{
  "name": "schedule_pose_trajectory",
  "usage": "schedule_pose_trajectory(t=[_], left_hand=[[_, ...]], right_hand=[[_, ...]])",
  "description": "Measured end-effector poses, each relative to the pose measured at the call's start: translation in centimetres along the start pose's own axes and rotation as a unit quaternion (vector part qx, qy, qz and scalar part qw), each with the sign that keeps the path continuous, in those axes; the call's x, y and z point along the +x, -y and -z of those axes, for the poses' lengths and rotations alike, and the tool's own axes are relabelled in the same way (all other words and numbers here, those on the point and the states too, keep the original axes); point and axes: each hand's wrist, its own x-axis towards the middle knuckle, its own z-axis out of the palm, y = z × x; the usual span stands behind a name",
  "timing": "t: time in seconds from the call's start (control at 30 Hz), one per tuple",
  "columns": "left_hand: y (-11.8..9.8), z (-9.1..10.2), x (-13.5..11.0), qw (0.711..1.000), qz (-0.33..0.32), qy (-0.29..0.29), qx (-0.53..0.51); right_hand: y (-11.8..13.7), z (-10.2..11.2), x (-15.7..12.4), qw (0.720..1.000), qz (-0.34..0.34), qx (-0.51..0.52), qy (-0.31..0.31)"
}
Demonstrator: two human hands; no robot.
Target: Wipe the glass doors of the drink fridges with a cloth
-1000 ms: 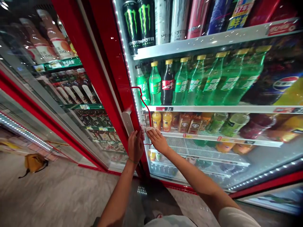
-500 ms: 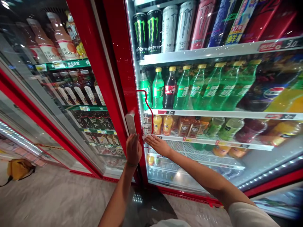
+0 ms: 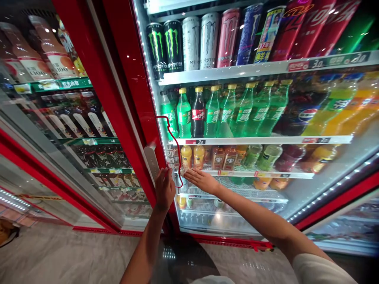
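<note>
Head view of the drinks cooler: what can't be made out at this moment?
All in the head view:
- the red cans: cut off by the top edge
- the bottom-shelf bottles: small, behind glare on the door glass
- the yellow object: cut off by the left edge
- the left hand: whether it touches the door handle; too small to tell

A retail shop, apparently a convenience store, is shown. Red-framed glass-door drinks coolers (image 3: 130, 79) are ranged side by side, and their lit shelves are packed with rows of energy-drink cans (image 3: 191, 43) and green soda bottles (image 3: 184, 114). Price tags (image 3: 195, 142) are fixed along the shelf edges, and a polished stone floor (image 3: 59, 256) is laid in front.
</note>
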Motion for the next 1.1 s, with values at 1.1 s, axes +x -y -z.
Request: schedule_pose_trajectory(t=[1.1], left_hand=[[-8.0,-5.7,3.6,0.999,-0.004,0.027,-0.022]], right_hand=[[-5.0,4.2,-3.0,0.984,-0.136,-0.046,-0.102]])
